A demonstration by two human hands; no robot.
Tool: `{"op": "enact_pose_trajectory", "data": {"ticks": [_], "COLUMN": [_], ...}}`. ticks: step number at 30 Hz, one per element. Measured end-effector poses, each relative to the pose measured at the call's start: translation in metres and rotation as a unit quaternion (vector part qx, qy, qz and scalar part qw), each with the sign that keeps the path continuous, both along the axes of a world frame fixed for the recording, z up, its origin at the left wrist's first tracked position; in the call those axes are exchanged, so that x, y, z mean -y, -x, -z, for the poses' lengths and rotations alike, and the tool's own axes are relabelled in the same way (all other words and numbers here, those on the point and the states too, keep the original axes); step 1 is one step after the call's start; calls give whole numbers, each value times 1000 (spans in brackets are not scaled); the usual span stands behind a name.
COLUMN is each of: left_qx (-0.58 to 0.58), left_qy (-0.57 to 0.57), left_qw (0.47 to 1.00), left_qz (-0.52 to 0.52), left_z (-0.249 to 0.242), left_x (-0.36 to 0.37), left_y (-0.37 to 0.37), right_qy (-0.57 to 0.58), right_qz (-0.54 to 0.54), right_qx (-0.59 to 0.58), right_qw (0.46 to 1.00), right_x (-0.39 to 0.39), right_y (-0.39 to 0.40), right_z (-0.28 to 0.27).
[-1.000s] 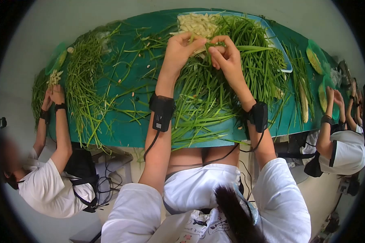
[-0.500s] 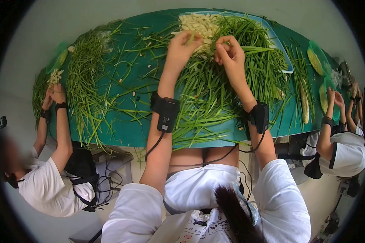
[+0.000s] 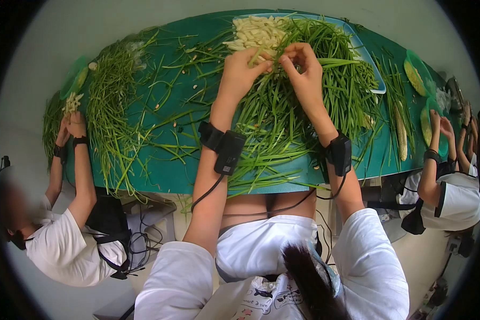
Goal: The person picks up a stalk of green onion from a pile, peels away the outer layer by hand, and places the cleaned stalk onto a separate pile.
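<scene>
My left hand [image 3: 242,74] is closed in a pinch on a thin green stalk [image 3: 256,55], just below the pale pieces. Close to its right, my right hand [image 3: 304,69] is also pinched, its fingertips at green strands between the two hands; exactly what it grips is partly hidden. Beneath and around both hands lies a large heap of long, flat green stalks [image 3: 336,101], like garlic chives. Pale, cream-coloured pieces [image 3: 258,33] are piled beyond my fingers.
A blue-rimmed tray [image 3: 380,80] lies under the heap on the green table [image 3: 168,178]. Another green pile [image 3: 112,96] and loose stalks are on the left. A corn cob [image 3: 400,130] and green baskets [image 3: 418,74] are at right. People work at both sides; cables hang below.
My left hand has moved slightly right and down, bringing its fingertips closer to my right hand. The right hand stays nearly in place. The person at left still holds pale pieces.
</scene>
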State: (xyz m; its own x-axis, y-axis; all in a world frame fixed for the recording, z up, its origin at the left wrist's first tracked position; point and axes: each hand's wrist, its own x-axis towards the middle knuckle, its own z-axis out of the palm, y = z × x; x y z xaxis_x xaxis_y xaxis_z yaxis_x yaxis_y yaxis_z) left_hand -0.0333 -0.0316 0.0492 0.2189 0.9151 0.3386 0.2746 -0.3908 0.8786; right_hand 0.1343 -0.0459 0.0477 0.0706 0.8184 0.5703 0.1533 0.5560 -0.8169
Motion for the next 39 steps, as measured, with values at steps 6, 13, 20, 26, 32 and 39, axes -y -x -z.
{"op": "enact_pose_trajectory", "data": {"ticks": [6,13,20,26,32,39], "left_qx": [19,52,128,101,81,98], "left_qy": [-22,-48,-3,-6,-24,-33], "left_qw": [999,997,989,993,995,993], "left_qz": [-34,39,72,62,54,59], "left_z": [-3,-4,-7,-8,-4,-5], "left_x": [1,-1,1,1,-4,-2], "left_y": [-1,-1,-1,1,1,-1], "right_qy": [-3,-35,-78,-74,-73,-93], "right_qz": [-5,28,56,62,53,54], "right_qx": [63,73,86,93,133,141], "right_qw": [998,996,992,991,987,984], "right_x": [6,2,4,7,6,4], "right_y": [4,-1,-1,1,-1,1], "right_z": [-7,-3,-6,-9,-5,-2]}}
